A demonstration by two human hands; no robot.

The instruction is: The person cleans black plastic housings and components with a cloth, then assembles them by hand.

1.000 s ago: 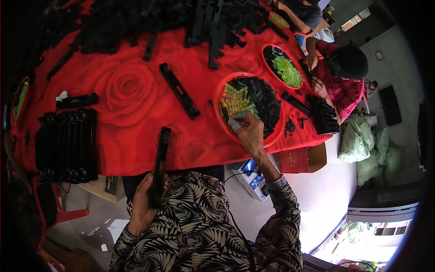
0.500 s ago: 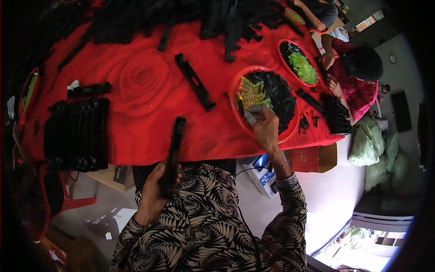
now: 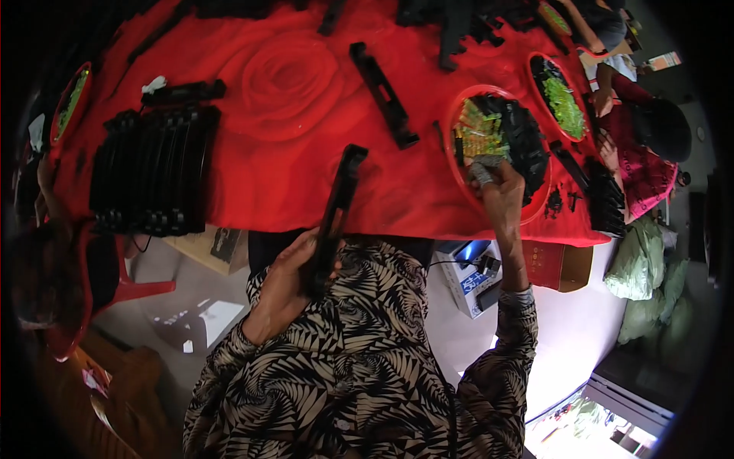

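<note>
Left hand (image 3: 287, 287) grips a long black plastic strip (image 3: 334, 216) by its lower end, its top poking over the red tabletop (image 3: 306, 161) edge. Right hand (image 3: 501, 195) pinches small pieces inside the round red bowl (image 3: 455, 164) near that edge; open cloth lies between.

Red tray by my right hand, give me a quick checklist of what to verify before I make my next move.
1. Left hand grips the long black strip: ok, fingers wrapped round its lower end.
2. Right hand is over the red tray: ok, fingertips among the small pieces.
3. Piece pinched in right hand: cannot tell, fingertips hide it.
4. Tray holds stock: ok, green and yellow pieces beside black parts.
5. Strip's upper end reaches the red tablecloth: ok, over the near edge.
6. Stacked black strips sit apart on the left: ok.
</note>
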